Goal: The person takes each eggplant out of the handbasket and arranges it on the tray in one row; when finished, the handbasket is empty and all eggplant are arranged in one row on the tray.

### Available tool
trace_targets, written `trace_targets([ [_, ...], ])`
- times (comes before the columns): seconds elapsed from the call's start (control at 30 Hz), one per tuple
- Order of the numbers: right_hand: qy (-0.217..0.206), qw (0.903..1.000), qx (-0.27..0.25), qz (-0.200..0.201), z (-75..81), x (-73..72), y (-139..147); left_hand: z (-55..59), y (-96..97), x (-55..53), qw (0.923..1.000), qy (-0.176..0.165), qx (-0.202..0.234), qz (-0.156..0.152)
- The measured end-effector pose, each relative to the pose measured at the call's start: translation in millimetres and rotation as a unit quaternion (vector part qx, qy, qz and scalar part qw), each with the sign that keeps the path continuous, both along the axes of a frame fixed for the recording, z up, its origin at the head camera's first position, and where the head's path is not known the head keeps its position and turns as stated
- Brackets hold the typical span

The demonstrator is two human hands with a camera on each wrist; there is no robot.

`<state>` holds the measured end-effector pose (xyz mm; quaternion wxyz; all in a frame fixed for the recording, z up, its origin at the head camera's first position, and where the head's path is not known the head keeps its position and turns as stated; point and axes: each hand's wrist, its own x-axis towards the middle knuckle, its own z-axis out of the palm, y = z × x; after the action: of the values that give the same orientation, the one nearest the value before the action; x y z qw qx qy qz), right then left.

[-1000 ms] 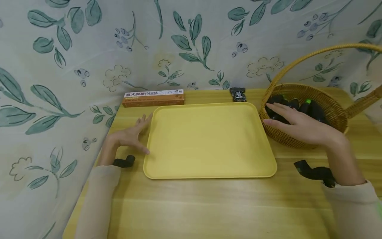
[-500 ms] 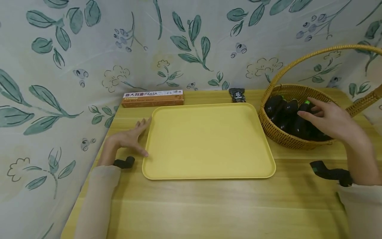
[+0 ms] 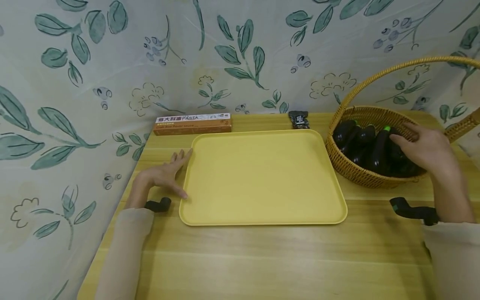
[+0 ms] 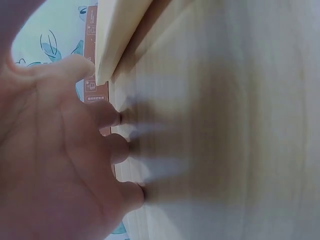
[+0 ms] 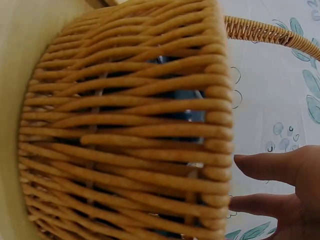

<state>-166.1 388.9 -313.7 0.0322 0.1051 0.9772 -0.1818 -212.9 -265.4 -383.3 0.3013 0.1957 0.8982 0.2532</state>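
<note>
Printed cloth with teal leaves, pale flowers and blue berries hangs across the upper part of the frame, behind a wooden surface with soft, pale yellow grain.

At the right, one hand reaches over the basket's right side; its thumb and forefinger are apart with a gap between them, and I cannot tell whether the hidden tips touch anything. Beneath and beside it, at the right of the frame, lie glossy, near-black eggplants, rounded and elongated; at least four can be made out, one with a bright green cap, and others may be hidden. They fill much of one oval wicker basket, woven of tan strands, with a wrapped handle arching above.

At centre left, the other hand has its fingers spread, thumb and forefinger at the left edge of one yellow tray. That tray is smooth and rectangular, with rounded corners and a low raised rim.

Farther out, near the cloth, one long brown-and-white box printed PASTA lies behind the tray's left part, and one small, shiny black packet behind its right part. Two cream sleeves enter from the bottom corners.
</note>
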Motion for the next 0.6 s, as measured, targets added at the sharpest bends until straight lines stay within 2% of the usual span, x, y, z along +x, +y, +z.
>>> trace_targets([
  [0.3, -0.06, 0.9973, -0.023, -0.036, -8.8, -3.0, 1.6, -0.6, 1.7, 1.4, 1.0, 0.004, -0.002, -0.004],
  [0.4, -0.077, 0.9965, -0.024, -0.022, -10.2, -3.1, 1.8, -1.0, 1.9, 1.8, 1.0, 0.003, -0.004, -0.004],
  [0.53, -0.076, 0.9967, -0.03, 0.006, -9.9, -2.4, 3.5, -1.6, 1.4, 2.5, 1.0, 0.002, -0.005, -0.002],
  [0.6, -0.073, 0.9966, -0.036, 0.007, -10.0, -2.6, 4.2, -2.0, 0.9, 2.5, 1.0, 0.002, -0.005, -0.001],
])
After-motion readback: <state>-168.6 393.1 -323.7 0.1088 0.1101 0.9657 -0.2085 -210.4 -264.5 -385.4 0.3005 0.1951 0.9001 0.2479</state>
